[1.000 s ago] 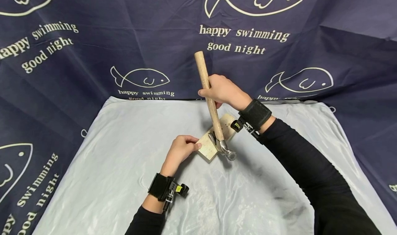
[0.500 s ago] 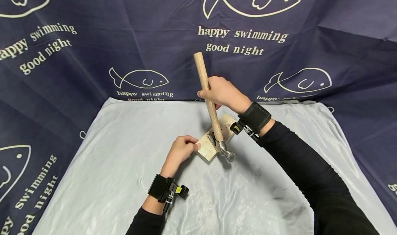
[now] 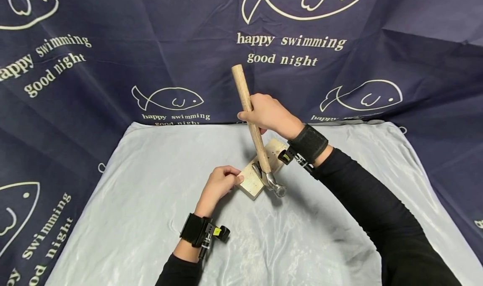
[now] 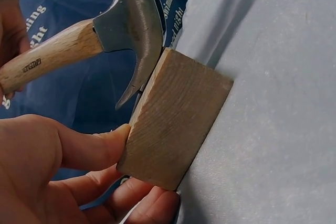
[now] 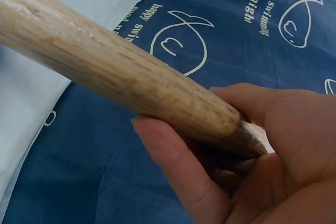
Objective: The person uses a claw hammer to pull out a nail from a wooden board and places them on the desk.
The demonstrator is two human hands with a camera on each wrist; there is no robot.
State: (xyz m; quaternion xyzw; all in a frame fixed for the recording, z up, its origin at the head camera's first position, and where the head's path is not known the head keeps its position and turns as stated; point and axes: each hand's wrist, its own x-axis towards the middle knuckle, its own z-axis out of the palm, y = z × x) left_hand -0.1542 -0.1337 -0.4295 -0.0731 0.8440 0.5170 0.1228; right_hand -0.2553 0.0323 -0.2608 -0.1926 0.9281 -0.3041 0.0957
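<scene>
My right hand (image 3: 269, 114) grips the wooden handle of a claw hammer (image 3: 256, 141) about midway along it. The handle slants up and away from me, its free end pointing to the back. Down at the block's upper face is the steel head (image 4: 139, 24), the tips of its claw close over the wood. My left hand (image 3: 219, 183) holds the near left end of the wooden block (image 4: 176, 114), thumb on the upper edge and fingers at the lower one. In the right wrist view, the thumb and fingers wrap the handle (image 5: 126, 72).
Pale satin cloth (image 3: 151, 185) covers the table under the block. A dark blue curtain (image 3: 211, 42) with white fish and lettering hangs behind and at the sides. Several small dark marks dot the block's far part. Each wrist wears a black strap (image 3: 308, 142) with a small camera.
The head view has shifted slightly. Both hands keep their grips, and the hammer and block hold nearly the same places.
</scene>
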